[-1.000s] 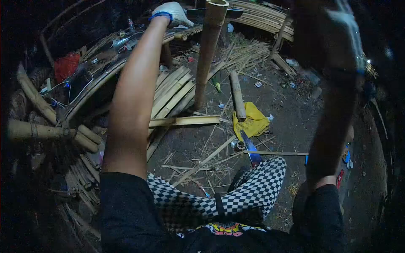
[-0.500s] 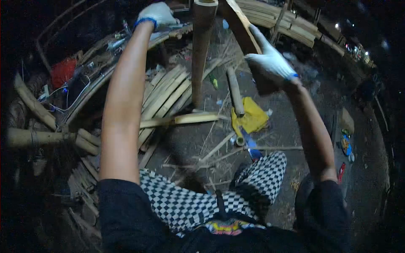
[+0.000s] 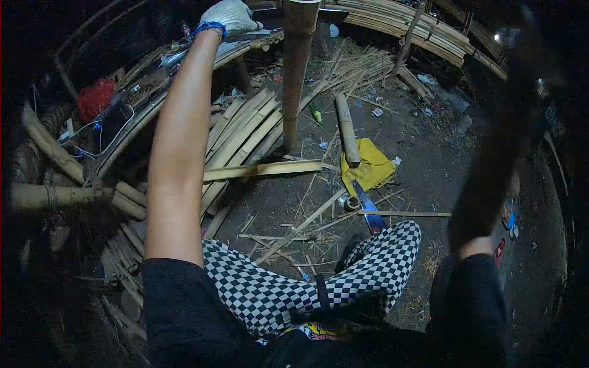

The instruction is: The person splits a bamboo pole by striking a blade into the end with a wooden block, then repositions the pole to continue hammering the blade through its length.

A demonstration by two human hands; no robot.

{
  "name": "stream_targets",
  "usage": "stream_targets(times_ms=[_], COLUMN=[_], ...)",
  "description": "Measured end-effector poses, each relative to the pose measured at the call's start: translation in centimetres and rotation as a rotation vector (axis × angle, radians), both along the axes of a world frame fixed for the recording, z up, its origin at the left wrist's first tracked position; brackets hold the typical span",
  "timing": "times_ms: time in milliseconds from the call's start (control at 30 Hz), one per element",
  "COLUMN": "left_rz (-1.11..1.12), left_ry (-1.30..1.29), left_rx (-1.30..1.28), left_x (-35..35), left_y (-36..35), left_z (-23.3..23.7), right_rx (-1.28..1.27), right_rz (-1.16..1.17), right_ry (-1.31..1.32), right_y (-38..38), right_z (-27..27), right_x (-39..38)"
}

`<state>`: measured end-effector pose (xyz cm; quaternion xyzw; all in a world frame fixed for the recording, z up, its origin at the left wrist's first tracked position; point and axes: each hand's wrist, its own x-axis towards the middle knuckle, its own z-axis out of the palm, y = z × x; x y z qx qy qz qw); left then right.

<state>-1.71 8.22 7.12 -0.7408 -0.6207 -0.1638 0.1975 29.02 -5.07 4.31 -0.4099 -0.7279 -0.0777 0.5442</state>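
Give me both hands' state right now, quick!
Left hand: fingers closed, apparently holding the long knife.
Right arm: raised; its hand is lost in the dark, grip can't be told.

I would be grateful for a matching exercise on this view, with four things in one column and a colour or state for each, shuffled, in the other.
Column one
1. Spread sheet near the person's knee
2. Crumpled bundle at the far left
3. Tall bamboo pole
4. Person's left hand

Column two
A. Standing upright
B. Red
C. Gloved, with blue at the wrist
D. Yellow

Right pairs: 1-D, 2-B, 3-A, 4-C
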Motion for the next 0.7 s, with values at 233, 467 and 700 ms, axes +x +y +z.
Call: stream_targets(times_ms=[233, 467, 700], left_rz=[-0.147, -0.070, -0.091], left_ry=[0.134, 0.160, 0.073], left_rx=[0.276, 0.149, 0.086], left_x=[-2.2, -0.7, -1.0], left_y=[3.7, 1.3, 2.8], left_z=[-2.0, -1.0, -0.4], right_rx=[-0.048, -0.019, 0.002], right_rz=[0.096, 0.189, 0.063], right_ry=[-0.268, 0.199, 0.160], right_y=[4.0, -8.5, 0.0], right_z=[-9.6, 2.6, -3.7], right_x=[1.9, 2.1, -0.3])
